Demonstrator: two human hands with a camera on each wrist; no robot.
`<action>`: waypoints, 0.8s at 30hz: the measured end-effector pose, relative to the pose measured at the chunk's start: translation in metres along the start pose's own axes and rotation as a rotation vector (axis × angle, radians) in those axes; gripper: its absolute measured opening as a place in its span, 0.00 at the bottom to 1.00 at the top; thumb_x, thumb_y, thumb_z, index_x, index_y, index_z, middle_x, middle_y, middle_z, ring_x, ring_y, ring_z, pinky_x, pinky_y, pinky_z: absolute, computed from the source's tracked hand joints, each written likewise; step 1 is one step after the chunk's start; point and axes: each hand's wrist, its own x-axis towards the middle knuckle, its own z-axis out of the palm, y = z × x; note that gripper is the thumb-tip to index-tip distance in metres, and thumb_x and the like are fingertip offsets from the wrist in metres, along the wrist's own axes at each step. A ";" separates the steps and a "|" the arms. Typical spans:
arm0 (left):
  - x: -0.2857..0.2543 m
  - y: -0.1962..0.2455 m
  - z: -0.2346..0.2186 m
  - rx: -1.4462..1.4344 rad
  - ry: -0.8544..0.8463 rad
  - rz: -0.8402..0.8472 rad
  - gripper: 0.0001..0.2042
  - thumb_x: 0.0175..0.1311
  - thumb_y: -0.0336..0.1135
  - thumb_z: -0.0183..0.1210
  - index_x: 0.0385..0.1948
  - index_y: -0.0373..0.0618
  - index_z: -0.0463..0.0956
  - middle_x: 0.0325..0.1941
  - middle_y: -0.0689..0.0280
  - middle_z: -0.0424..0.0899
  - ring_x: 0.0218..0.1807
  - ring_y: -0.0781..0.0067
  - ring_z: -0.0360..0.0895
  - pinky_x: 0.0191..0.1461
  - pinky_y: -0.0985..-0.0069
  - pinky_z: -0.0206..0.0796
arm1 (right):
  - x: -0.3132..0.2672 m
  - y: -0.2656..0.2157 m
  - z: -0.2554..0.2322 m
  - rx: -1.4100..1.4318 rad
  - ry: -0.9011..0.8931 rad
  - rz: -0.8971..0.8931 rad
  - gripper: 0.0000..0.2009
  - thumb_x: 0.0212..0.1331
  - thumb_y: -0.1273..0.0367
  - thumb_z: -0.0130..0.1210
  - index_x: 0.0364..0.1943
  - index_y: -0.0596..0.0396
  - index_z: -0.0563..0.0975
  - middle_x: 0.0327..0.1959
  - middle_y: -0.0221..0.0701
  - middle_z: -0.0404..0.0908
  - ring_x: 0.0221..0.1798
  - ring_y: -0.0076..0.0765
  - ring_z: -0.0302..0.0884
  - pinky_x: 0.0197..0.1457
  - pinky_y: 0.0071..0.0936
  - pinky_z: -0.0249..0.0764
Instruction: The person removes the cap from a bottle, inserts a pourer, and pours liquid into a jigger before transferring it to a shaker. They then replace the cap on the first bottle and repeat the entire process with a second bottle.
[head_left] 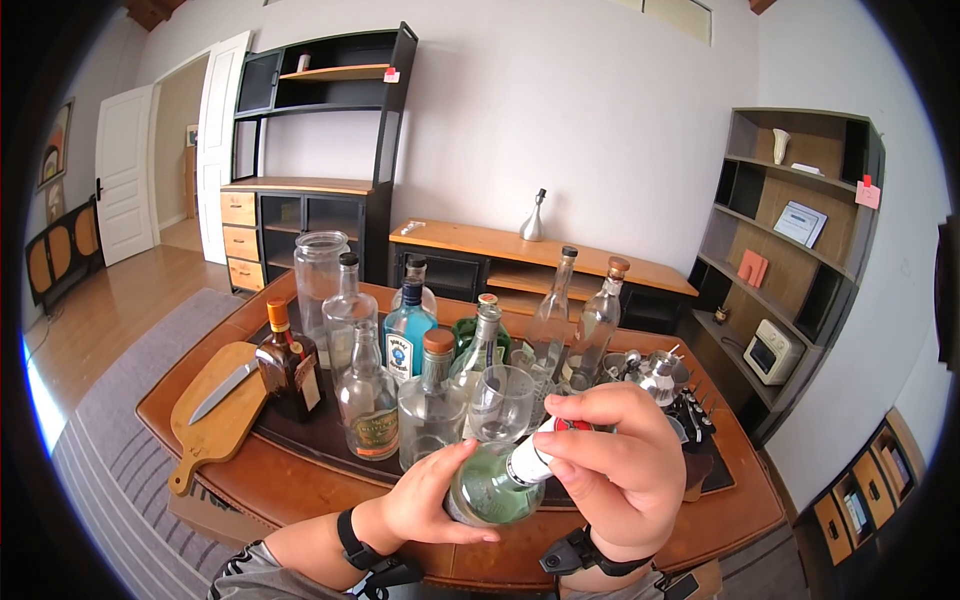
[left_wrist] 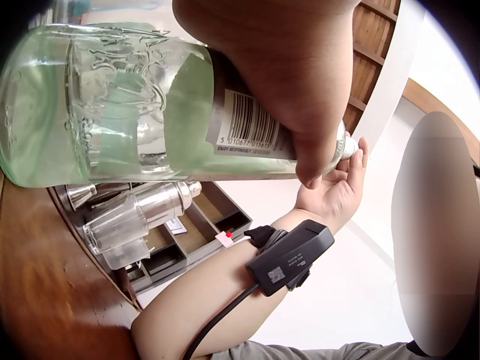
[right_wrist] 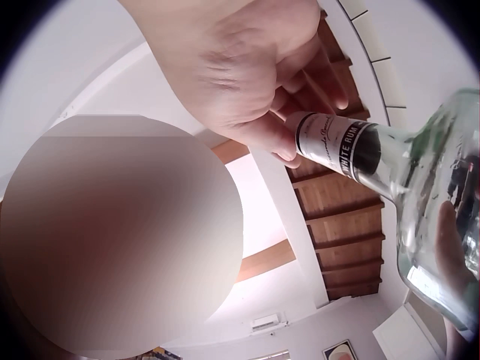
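Observation:
A clear, green-tinted bottle of white rum [head_left: 495, 497] tilts over the near edge of the table, its neck pointing up to the right. My left hand [head_left: 425, 500] grips its body; the left wrist view shows a barcode label [left_wrist: 251, 120] beside the palm. At the top, my right hand [head_left: 630, 455] pinches the white cap [head_left: 545, 440] between thumb and fingers, with red showing on its end. In the right wrist view, the neck label [right_wrist: 341, 146] reads "White Rum" just below the thumb. Right behind the bottle stands a stemless-looking clear glass [head_left: 501, 402].
Several bottles crowd the dark tray, including a blue one [head_left: 408, 335] and a brown one [head_left: 290, 370]. At left, a knife [head_left: 222, 392] lies on a wooden cutting board [head_left: 215, 440]. Metal bar tools [head_left: 660, 380] stand at right. Shelves [head_left: 790, 200] line the walls.

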 end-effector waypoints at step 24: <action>0.007 0.013 -0.005 -0.006 -0.017 -0.044 0.56 0.42 0.51 0.79 0.71 0.34 0.53 0.63 0.43 0.72 0.61 0.42 0.74 0.65 0.57 0.66 | -0.006 -0.004 0.006 0.150 0.068 0.139 0.12 0.59 0.67 0.60 0.40 0.64 0.83 0.46 0.50 0.83 0.45 0.43 0.82 0.49 0.34 0.77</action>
